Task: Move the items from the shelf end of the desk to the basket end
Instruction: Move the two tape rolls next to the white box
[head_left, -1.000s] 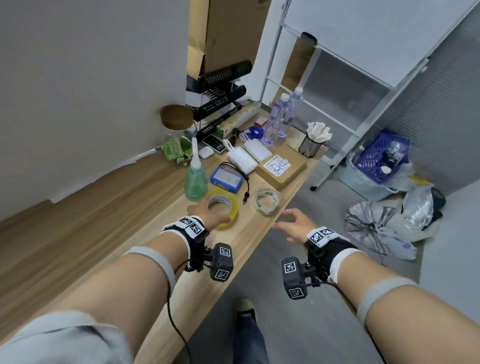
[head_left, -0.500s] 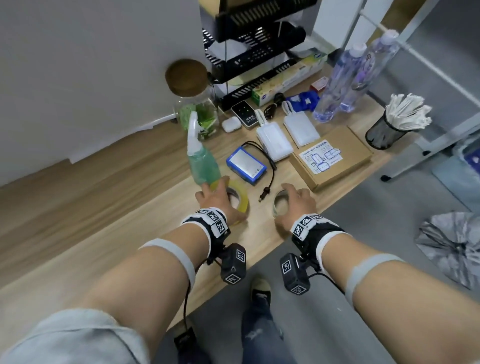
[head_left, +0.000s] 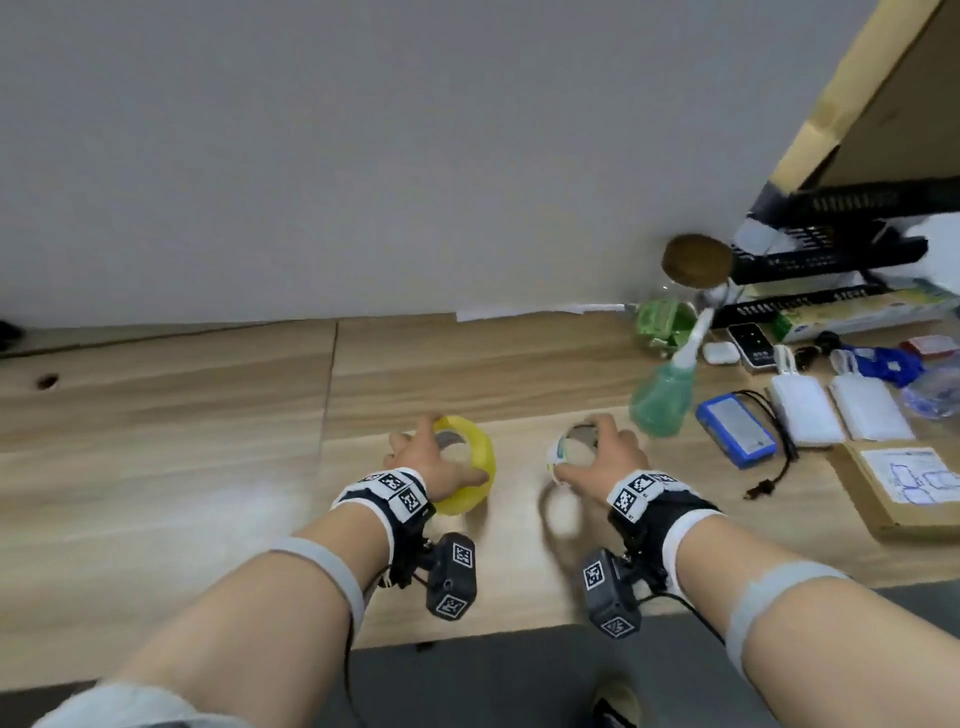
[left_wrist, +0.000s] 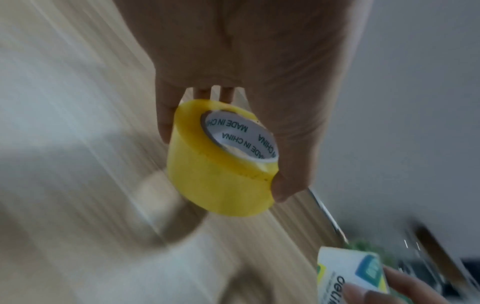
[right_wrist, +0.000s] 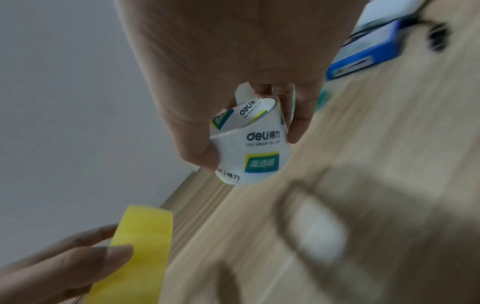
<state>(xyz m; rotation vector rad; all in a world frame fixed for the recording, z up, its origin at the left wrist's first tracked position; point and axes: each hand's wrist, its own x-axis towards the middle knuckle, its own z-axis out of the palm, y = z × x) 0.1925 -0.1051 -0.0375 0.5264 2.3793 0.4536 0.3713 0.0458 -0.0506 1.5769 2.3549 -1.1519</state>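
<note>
My left hand (head_left: 431, 465) grips a yellow tape roll (head_left: 475, 467) between fingers and thumb and holds it above the wooden desk (head_left: 208, 415). The left wrist view shows the yellow tape roll (left_wrist: 221, 164) tilted, with its white core facing the camera. My right hand (head_left: 602, 462) grips a clear tape roll (head_left: 563, 452) with a white printed core, also lifted off the desk. In the right wrist view the thumb and fingers pinch the clear tape roll (right_wrist: 253, 144) across its rim. Both shadows fall on the wood below.
At the right stand a green spray bottle (head_left: 665, 400), a blue box (head_left: 735, 428) with a black cable, two white power banks (head_left: 805, 408), a cardboard box (head_left: 904, 488), a cork-lidded jar (head_left: 675, 301) and black shelves (head_left: 831, 249). The wall runs along the desk's far edge.
Both hands closed on the tape rolls and lifted them off the desk, moving left away from the shelf end. The head view swung left.
</note>
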